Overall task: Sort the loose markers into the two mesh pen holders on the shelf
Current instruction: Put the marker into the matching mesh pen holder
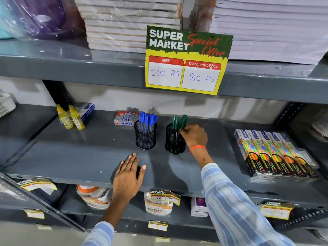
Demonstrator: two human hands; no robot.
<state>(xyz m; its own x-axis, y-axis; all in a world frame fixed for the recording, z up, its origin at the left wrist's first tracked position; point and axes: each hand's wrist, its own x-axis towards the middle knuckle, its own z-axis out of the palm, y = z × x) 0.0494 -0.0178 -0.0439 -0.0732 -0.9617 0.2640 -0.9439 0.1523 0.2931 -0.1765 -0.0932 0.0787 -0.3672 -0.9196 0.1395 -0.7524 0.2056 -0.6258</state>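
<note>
Two black mesh pen holders stand side by side on the grey shelf. The left holder is filled with several blue-capped markers. The right holder holds a few green markers. My right hand is at the right holder's rim, fingers closed on a green marker that stands tilted in the holder. My left hand lies flat on the shelf in front of the left holder, fingers spread, holding nothing. No loose markers show on the shelf.
Two yellow bottles and a blue box stand at the back left. A red and silver box lies behind the left holder. Packs of neon pencils lie at the right. A price sign hangs from the shelf above.
</note>
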